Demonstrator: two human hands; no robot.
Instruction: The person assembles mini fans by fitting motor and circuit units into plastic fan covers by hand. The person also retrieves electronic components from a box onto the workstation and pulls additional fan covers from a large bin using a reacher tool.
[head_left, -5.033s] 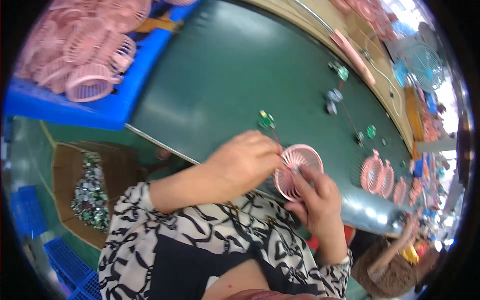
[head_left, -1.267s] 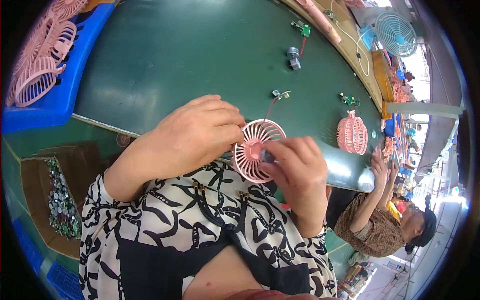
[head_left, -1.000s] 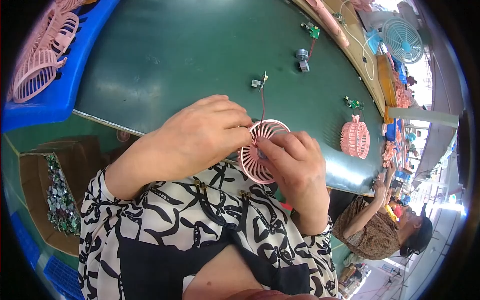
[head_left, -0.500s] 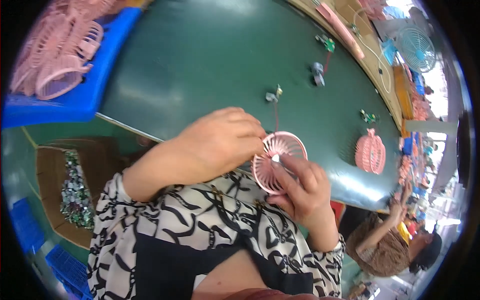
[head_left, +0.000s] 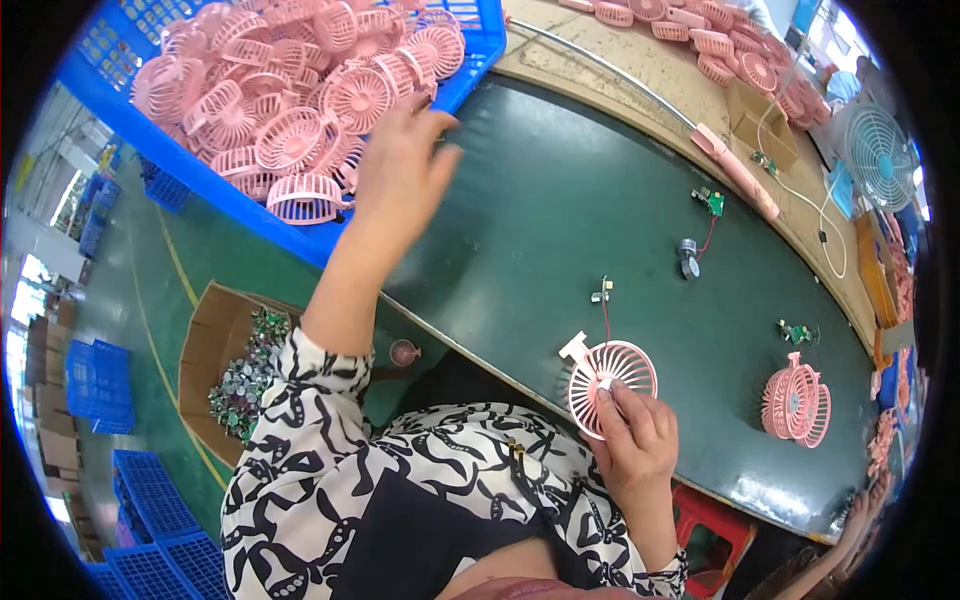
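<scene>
The surface (head_left: 560, 210) is a long dark green mat, edged on its far side by a pale wooden strip. At its far left end sits a blue crate (head_left: 478, 40) heaped with pink fan grilles (head_left: 300, 110). On the bare green lie small parts, well apart — a green circuit board (head_left: 712, 202) wired to a small grey motor (head_left: 688, 258), another small wired piece (head_left: 601, 294), a second green board (head_left: 795, 333). Near the right end stands a pair of pink fan shells (head_left: 797, 401). At the near edge rests a pink fan grille (head_left: 612, 385) — a hand on it.
</scene>
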